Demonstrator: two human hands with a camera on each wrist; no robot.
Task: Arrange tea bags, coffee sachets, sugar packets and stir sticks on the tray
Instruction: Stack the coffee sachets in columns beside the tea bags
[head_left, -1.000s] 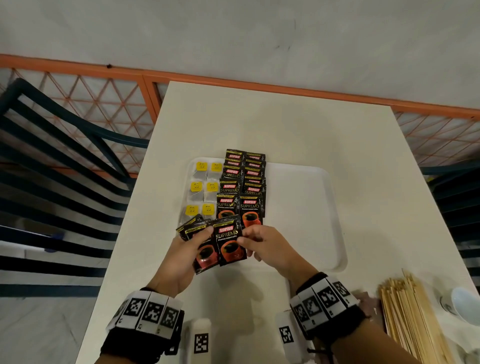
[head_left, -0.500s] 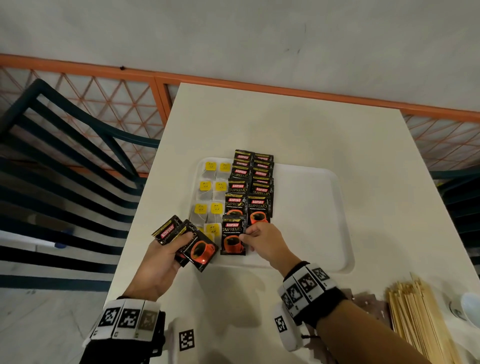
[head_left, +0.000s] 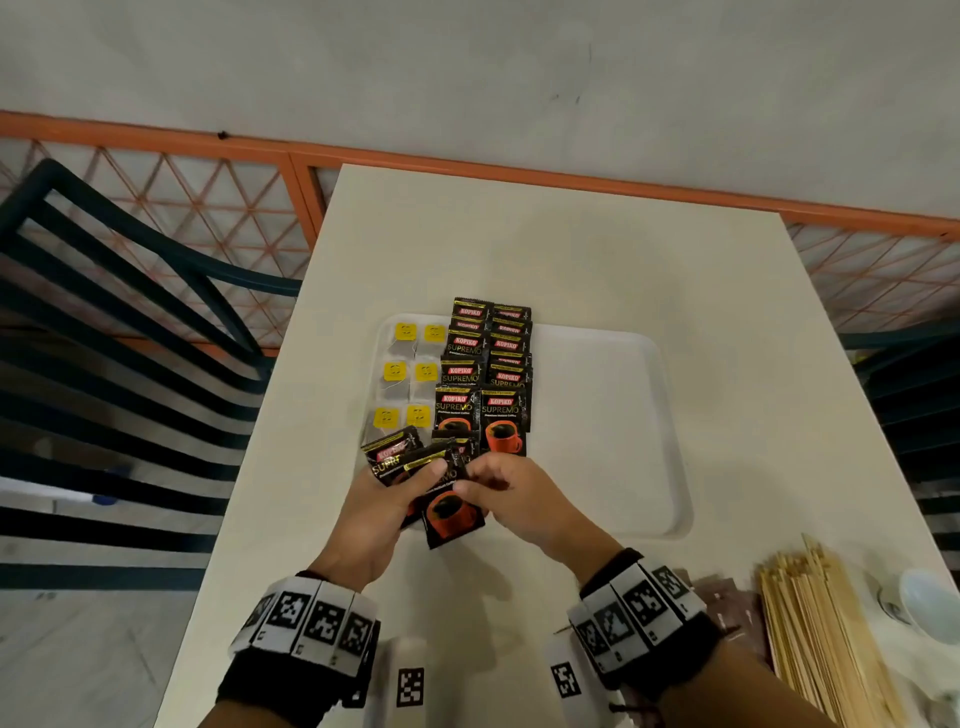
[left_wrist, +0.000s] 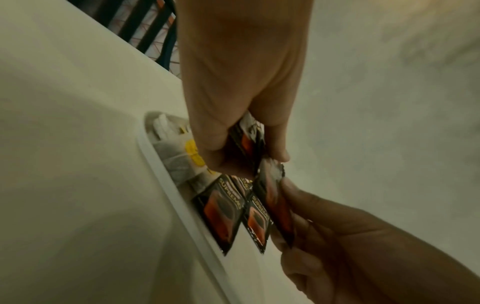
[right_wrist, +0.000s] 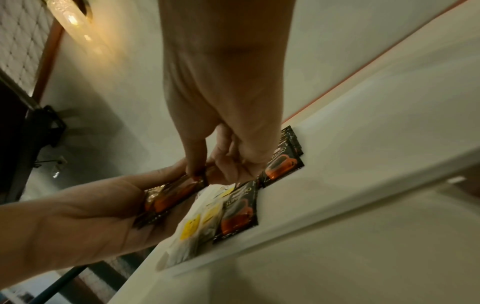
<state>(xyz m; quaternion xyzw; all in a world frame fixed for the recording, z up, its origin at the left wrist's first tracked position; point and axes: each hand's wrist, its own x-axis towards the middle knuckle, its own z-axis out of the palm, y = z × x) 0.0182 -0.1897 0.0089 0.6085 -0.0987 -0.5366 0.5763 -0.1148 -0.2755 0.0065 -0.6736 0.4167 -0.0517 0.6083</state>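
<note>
A white tray (head_left: 597, 415) holds tea bags (head_left: 410, 371) with yellow tags along its left side. Beside them lie two overlapping columns of black coffee sachets (head_left: 488, 364). At the tray's near left corner my left hand (head_left: 415, 483) grips a small fan of coffee sachets (head_left: 395, 454). My right hand (head_left: 483, 483) pinches the top of one sachet (head_left: 449, 519) from that fan. In the left wrist view the right hand's fingers (left_wrist: 293, 193) pinch that sachet (left_wrist: 275, 207) above the tray rim (left_wrist: 166, 185). The right wrist view shows the left hand (right_wrist: 91, 216) cupping the sachets (right_wrist: 168, 197).
A bundle of wooden stir sticks (head_left: 815, 623) lies at the table's near right, with brown packets (head_left: 727, 608) beside it and a white cup (head_left: 930, 603) at the edge. A dark slatted chair (head_left: 130, 312) stands to the left. The tray's right half is bare.
My right hand let go of the sachet it laid on the tray and came back. My left hand moved right to meet it, and the right now pinches another sachet from the fan.
</note>
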